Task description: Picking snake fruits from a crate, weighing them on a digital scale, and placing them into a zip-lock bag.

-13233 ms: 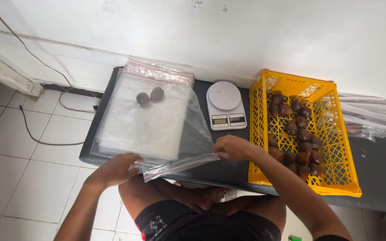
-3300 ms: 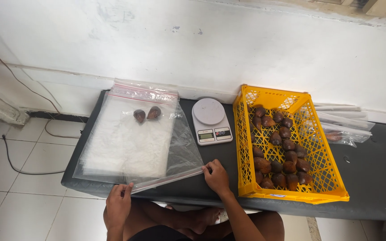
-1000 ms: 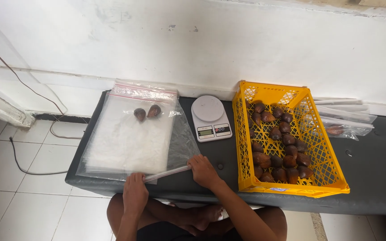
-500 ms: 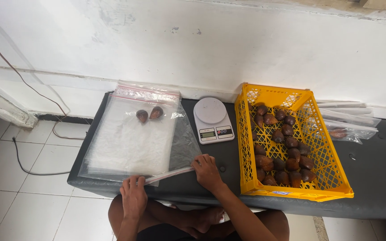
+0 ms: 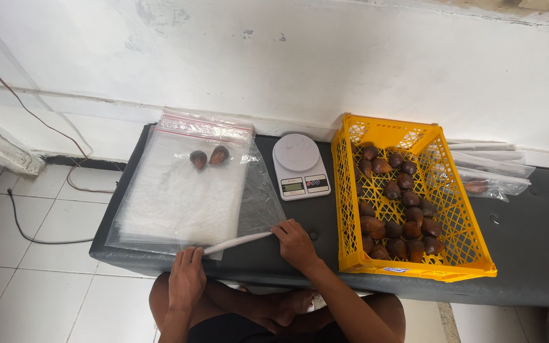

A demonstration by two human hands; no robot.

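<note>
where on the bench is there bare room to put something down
Bare dark bench lies right of the yellow crate, below the bags at the wall. A narrow strip runs between scale and right hand. The left side is crowded: the stack of clear bags with two fruits covers it, left hand at its edge.

Clear zip-top plastic bags w/ pink seal strips (image 5: 185, 190) are lying stacked flat on the dark bench (image 5: 528, 254), left side. More clear plastic bags (image 5: 490, 171) are lying behind the yellow crate. Small grey display (image 5: 293, 187) is showing on the white scale's front, betw. the two.
</note>
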